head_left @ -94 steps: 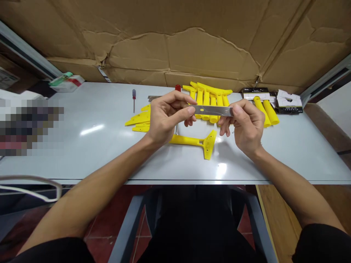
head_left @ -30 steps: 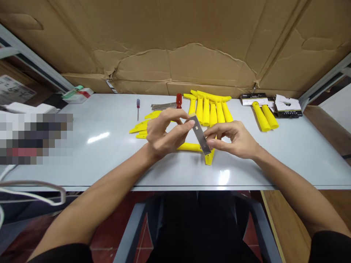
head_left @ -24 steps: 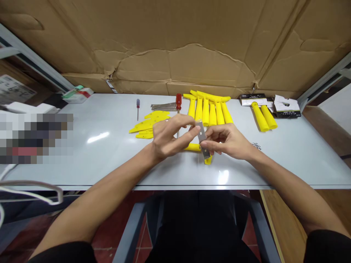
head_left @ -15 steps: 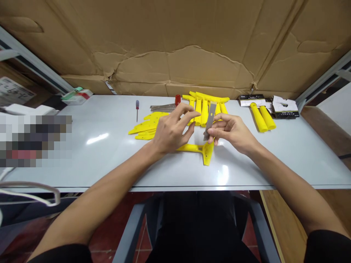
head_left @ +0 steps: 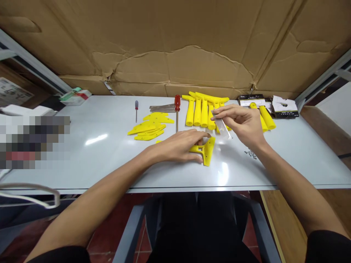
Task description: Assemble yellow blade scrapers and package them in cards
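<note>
The right hand (head_left: 245,122) is pinching a thin, shiny blade (head_left: 223,128) by one end, tilted near the T-shaped yellow handle (head_left: 208,151) that the left hand (head_left: 182,146) is gripping on the tabletop (head_left: 109,160). The blade is looking light, stiff and slippery, likely favouring a hold on its flat faces, clear of possibly sharp edges.

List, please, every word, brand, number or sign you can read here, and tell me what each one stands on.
None is clear enough to quote.
Dark packaging card: light lettering, too small to read.
White-faced package: print along its dark lower edge, too small.
White label at far left: large marks, too blurred.
Small box: nothing legible.
</note>
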`<move>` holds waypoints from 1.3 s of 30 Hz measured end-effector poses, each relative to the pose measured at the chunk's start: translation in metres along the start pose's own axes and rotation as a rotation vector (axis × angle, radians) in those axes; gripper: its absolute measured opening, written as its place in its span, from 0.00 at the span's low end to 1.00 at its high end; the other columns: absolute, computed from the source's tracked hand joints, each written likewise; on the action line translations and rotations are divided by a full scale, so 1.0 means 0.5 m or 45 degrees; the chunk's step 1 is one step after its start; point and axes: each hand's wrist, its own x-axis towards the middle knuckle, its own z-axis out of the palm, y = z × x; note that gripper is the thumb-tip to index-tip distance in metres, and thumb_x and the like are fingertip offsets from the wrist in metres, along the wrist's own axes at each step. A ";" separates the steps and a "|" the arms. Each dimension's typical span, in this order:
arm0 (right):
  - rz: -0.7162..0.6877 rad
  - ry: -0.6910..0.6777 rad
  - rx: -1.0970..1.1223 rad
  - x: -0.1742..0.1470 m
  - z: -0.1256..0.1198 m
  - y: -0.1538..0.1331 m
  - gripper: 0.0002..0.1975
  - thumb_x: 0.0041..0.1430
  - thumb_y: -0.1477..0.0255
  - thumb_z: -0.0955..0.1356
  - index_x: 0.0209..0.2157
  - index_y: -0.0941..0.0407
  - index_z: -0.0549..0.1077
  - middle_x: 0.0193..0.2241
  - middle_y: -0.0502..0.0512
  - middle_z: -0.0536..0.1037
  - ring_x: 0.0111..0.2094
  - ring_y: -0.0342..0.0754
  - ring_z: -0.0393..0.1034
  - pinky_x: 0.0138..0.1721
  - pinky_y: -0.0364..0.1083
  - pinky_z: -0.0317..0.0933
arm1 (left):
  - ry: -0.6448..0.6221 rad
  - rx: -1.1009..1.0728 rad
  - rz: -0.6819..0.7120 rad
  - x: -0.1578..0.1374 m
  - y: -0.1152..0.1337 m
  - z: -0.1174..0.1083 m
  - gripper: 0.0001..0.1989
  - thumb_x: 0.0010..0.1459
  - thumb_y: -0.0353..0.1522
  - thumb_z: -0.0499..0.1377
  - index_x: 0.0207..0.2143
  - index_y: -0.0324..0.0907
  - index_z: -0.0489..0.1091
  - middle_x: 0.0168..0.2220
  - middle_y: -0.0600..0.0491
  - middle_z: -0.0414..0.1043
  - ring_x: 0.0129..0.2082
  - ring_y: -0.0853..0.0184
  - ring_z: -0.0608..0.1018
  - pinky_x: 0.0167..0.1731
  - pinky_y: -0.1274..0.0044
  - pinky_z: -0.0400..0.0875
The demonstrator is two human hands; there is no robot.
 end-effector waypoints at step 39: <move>0.365 -0.060 -0.092 -0.026 0.061 0.036 0.28 0.54 0.48 0.77 0.42 0.58 0.75 0.28 0.50 0.76 0.24 0.36 0.66 0.25 0.39 0.62 | 0.903 -0.067 -0.228 0.014 0.010 0.054 0.24 0.63 0.37 0.65 0.60 0.43 0.70 0.41 0.53 0.81 0.37 0.66 0.82 0.39 0.74 0.76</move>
